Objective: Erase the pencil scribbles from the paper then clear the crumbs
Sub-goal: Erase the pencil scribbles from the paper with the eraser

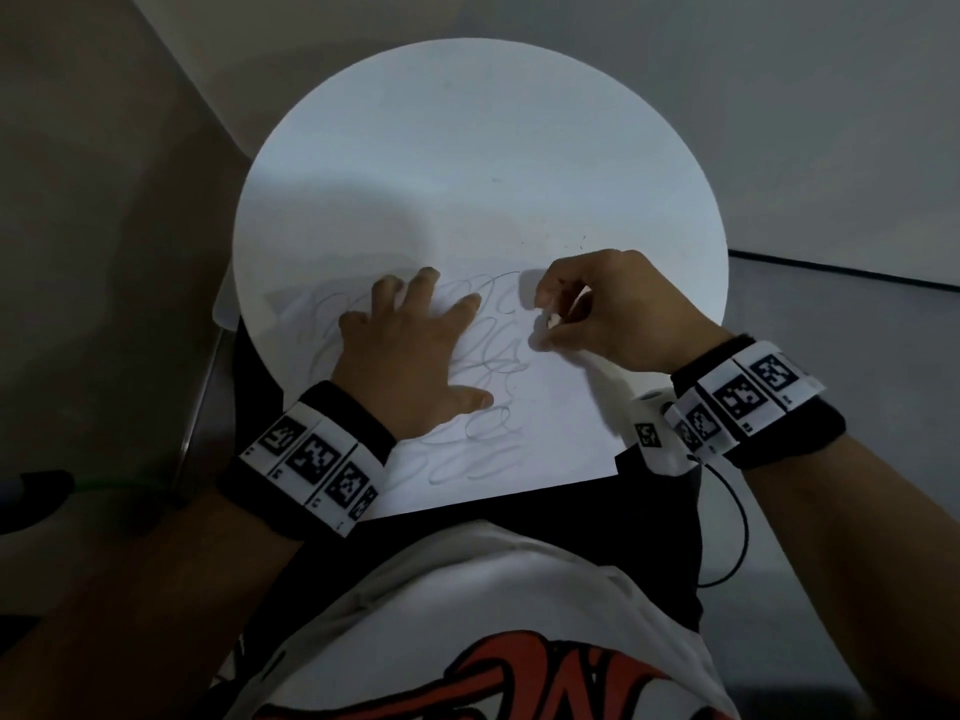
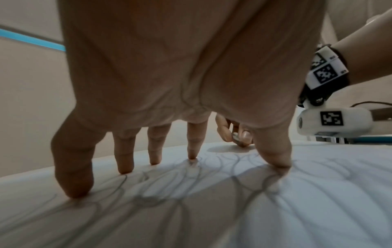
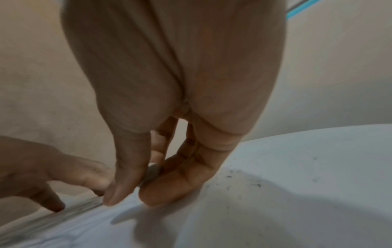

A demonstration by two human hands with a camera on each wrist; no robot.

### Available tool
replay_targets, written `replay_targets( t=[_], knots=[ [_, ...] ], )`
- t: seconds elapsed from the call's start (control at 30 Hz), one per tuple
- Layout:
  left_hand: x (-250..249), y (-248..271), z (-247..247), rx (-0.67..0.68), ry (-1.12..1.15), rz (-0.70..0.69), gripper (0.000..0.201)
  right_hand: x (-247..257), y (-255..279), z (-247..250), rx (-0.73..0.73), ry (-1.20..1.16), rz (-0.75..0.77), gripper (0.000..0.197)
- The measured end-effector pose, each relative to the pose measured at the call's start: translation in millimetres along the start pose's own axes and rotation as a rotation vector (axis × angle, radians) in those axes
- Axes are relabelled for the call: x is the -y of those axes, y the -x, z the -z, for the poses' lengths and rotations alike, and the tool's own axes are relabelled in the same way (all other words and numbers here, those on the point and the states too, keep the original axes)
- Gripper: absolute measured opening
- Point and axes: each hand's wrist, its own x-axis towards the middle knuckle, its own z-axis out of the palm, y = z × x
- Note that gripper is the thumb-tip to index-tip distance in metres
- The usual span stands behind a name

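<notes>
A white sheet of paper [image 1: 561, 439] lies on the near part of a round white table [image 1: 467, 148] and hangs over its near edge. Grey pencil scribbles [image 1: 493, 356] loop across the sheet. My left hand [image 1: 410, 345] presses down on the paper with spread straight fingers [image 2: 125, 161], over the scribbles [image 2: 148, 198]. My right hand [image 1: 592, 314] is just right of it and pinches a small white eraser [image 1: 553, 319] between thumb and fingers. The eraser [image 3: 153, 169] is mostly hidden in the right wrist view.
Dark eraser crumbs [image 3: 235, 177] lie scattered on the table beyond my right hand, with a few specks [image 1: 576, 244] visible from the head view. A grey wall and floor surround the table. My lap and white shirt sit below the near edge.
</notes>
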Motion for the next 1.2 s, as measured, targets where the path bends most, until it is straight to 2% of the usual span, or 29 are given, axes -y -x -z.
replay_targets(
  t=[0.2, 0.4, 0.57, 0.73, 0.93, 1.07, 1.13, 1.2],
  knots=[
    [-1, -6, 0, -0.018, -0.038, 0.014, 0.106, 9, -23, 0, -0.016, 0.054, -0.031, 0.015],
    [0, -10, 1, -0.019, -0.04, 0.018, 0.11, 15, -38, 3, -0.007, 0.158, 0.043, 0.011],
    [0, -10, 1, -0.024, -0.012, 0.02, 0.109, 18, -40, -2, -0.082, 0.179, 0.037, 0.007],
    [0, -10, 1, -0.035, 0.003, 0.007, 0.108, 16, -46, -7, -0.123, 0.191, 0.014, 0.024],
    [0, -12, 1, -0.038, 0.021, 0.009, 0.112, 15, -56, -10, -0.12, 0.248, 0.032, 0.027],
    [0, -14, 2, -0.04, 0.018, 0.025, 0.121, 22, -58, -11, -0.108, 0.187, 0.06, 0.015],
    [1, -15, 3, -0.038, 0.013, 0.029, 0.122, 25, -57, -12, -0.084, 0.228, 0.094, 0.006],
    [0, -16, 3, -0.038, 0.001, 0.029, 0.123, 27, -56, -12, -0.061, 0.303, 0.118, 0.01]
  ],
)
